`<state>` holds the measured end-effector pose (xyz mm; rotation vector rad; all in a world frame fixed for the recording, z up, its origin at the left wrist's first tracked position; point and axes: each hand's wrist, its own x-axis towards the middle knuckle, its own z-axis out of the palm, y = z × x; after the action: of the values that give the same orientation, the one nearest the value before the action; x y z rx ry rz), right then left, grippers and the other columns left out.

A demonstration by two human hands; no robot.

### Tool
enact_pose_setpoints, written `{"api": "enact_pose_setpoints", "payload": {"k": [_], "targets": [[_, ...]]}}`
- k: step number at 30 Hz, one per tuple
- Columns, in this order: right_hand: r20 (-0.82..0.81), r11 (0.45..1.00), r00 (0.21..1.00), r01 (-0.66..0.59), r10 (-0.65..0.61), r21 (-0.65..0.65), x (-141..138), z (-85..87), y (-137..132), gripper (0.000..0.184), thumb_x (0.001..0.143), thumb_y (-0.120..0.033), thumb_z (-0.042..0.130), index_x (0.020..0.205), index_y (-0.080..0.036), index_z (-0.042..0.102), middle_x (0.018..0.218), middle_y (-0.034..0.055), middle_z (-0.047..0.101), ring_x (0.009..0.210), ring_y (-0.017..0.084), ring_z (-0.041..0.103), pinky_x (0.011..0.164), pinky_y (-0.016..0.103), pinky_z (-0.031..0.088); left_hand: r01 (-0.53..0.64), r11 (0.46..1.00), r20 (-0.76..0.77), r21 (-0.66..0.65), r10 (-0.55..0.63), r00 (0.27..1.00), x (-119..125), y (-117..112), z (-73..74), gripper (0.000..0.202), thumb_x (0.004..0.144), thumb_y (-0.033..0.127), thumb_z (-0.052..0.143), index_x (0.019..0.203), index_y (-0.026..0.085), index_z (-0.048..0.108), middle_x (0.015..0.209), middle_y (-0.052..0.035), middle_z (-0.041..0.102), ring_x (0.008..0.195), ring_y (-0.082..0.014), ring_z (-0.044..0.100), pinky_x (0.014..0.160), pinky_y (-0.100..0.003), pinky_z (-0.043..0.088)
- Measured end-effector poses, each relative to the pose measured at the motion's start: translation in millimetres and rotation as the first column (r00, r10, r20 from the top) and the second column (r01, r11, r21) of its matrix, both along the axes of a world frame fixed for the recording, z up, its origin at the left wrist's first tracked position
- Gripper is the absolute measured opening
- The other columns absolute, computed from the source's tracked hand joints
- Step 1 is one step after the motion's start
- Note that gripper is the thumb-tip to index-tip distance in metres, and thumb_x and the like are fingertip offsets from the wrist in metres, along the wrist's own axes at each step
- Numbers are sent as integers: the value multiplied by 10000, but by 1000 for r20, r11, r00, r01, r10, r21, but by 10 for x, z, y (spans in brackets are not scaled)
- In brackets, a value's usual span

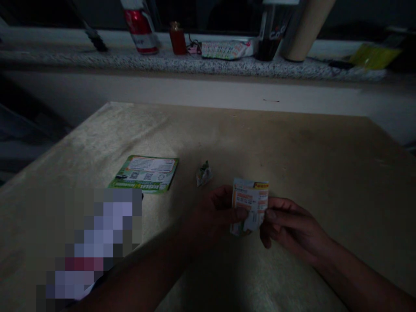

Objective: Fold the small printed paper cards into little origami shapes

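A small printed sachet (249, 199), white with orange bands and a yellow strip at its top corner, is held up over the table. My left hand (219, 214) grips its left side, thumb across the front and fingers behind. At the right edge, my right hand (286, 221) pinches the same sachet between thumb and fingers. Just beyond my left hand lies a small crumpled wrapper (204, 174) with green and white print. Farther left, a green printed packet (147, 173) with white text panels and several square codes rests flat; whether it is a packet or a leaflet is unclear.
The pale table (182, 130) ends at a white wall under a speckled sill (113, 58). Along the sill stand a red-and-white can (141, 32), a red bottle (177, 40), a dark cup (269, 37) and a tan cylinder (305, 30). Something pixelated (107, 234) lies lower left.
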<state>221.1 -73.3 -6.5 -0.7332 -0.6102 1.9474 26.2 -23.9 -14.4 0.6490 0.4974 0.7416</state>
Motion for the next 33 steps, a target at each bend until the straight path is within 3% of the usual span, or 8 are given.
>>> {"api": "enact_pose_setpoints", "payload": {"k": [13,19,23,33], "targets": [[-27,1000,999,-20,20,8,-8,-18,8,79,863,-182,754,907,-121,779,609,-26,617,520,64,570,591,254,642,88,991,63,-104,-82,995,-13,19,99,505,558,108,940,1010,156,718,935,-67,786,801,-229,745,736,-339,580],[-23,1000,999,-27,27,-14,10,-14,-1,75,863,-174,753,907,-120,780,611,-14,636,528,72,594,597,251,639,151,988,4,-19,-151,989,-37,36,127,433,584,210,949,976,134,780,898,-87,800,772,-244,757,722,-346,595],[-54,999,998,-39,40,5,15,-4,1,83,864,-175,751,916,-120,786,662,2,659,531,63,582,599,254,642,119,993,-12,11,-118,993,-53,62,104,420,580,227,955,957,143,789,886,-79,806,776,-243,761,716,-342,602],[-120,991,986,-111,119,70,29,16,-47,118,855,-180,755,955,-129,792,723,7,654,538,44,537,610,237,635,71,996,-3,-61,-71,997,-38,70,60,442,582,135,944,980,132,752,902,-67,801,775,-211,755,765,-342,606]]}}
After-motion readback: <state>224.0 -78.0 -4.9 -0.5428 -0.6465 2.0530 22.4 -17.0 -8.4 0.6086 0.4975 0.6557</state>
